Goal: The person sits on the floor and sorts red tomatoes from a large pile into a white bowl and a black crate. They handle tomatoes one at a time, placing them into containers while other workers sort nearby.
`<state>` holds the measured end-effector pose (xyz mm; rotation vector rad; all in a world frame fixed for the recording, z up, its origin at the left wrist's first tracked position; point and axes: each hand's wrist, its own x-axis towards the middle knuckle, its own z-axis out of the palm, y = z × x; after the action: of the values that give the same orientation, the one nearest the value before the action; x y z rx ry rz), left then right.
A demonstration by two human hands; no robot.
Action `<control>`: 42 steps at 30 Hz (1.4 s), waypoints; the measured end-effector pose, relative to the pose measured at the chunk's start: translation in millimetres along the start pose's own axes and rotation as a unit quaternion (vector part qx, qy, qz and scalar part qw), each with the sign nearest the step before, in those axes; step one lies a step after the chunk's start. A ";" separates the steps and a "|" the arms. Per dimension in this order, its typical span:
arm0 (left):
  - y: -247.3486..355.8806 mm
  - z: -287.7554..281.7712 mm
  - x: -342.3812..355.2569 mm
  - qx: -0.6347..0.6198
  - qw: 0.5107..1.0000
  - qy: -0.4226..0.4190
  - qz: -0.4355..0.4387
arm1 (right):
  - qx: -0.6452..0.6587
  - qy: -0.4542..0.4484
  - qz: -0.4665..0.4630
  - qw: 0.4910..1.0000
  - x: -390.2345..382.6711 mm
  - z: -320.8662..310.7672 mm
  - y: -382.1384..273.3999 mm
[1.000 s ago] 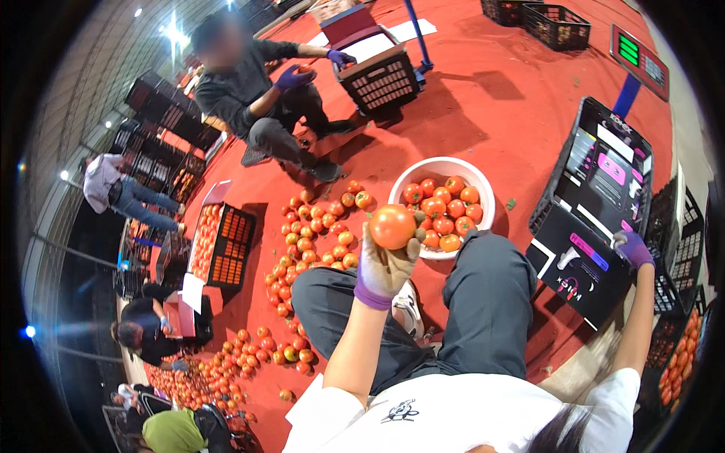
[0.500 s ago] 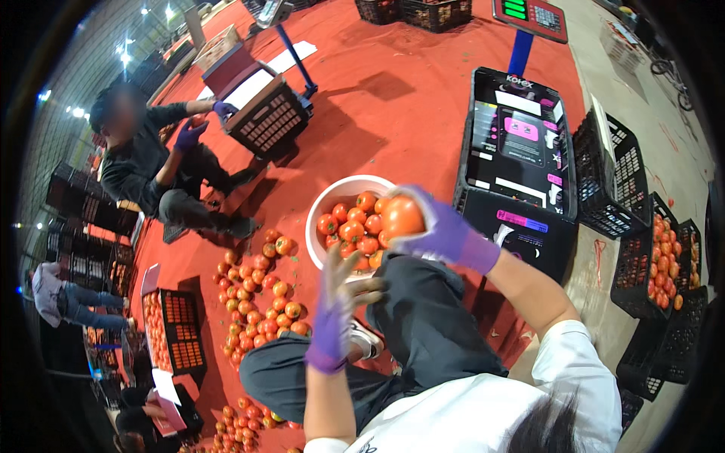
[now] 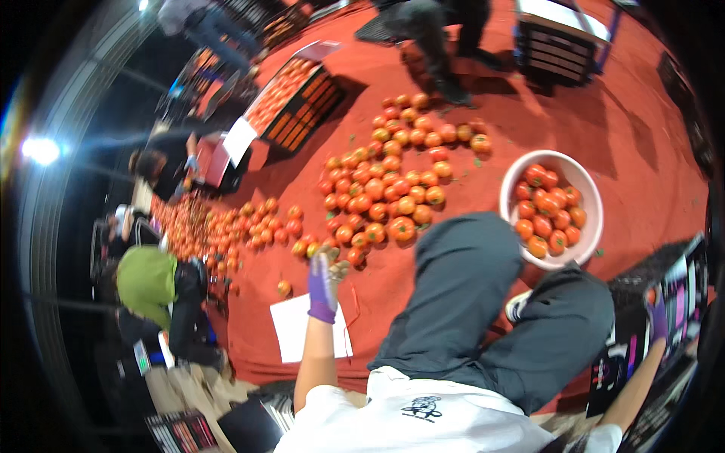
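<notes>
My left hand [image 3: 326, 283], in a purple and pale glove, hovers by the near edge of a tomato pile [image 3: 374, 189]. Its fingers look apart and loosely bent, with nothing seen in them. Far to the right, my right hand [image 3: 657, 317] wears a purple glove and is closed around a red tomato [image 3: 651, 297], beside a black box with printed panels [image 3: 683, 283]. Part of that hand is blurred and dim. A white tub [image 3: 594, 204] holding several tomatoes stands on the red ground cloth [image 3: 468, 185] just beyond my knees.
A white sheet [image 3: 291, 336] lies under my left forearm. Farther off stands a black crate [image 3: 306, 109] full of tomatoes. More tomatoes [image 3: 189, 226] spread to the left, near a person in a green top [image 3: 147, 283]. Another person's legs [image 3: 430, 45] are at the far side.
The view has turned left. My right hand has moved from over the tub to the black box, with a tomato in it. My left hand has gone left to the pile.
</notes>
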<state>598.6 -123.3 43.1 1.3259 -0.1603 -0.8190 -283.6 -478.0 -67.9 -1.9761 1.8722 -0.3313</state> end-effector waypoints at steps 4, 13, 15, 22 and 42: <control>-88.4 -59.6 -14.4 0.074 0.983 0.131 -0.101 | 0.003 0.006 0.071 0.997 -15.5 -19.9 25.3; -215.5 -86.5 62.8 0.348 0.933 0.040 -0.076 | -0.199 0.125 0.016 0.972 29.1 -153.6 -49.2; -214.0 -73.1 82.5 0.482 0.875 0.044 0.032 | -0.009 0.107 -0.042 0.993 70.9 -130.1 -158.3; -210.3 -14.1 194.2 0.633 0.751 0.056 0.182 | -0.010 -0.077 -0.177 0.981 77.1 96.3 -447.4; -171.4 11.6 305.9 0.540 0.792 0.085 0.270 | 0.066 -0.350 -0.251 0.900 17.6 495.6 -629.1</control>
<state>736.9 -321.2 -211.4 2.2530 -0.9295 -0.0288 497.4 -419.0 -236.4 -2.0765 0.8670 0.1168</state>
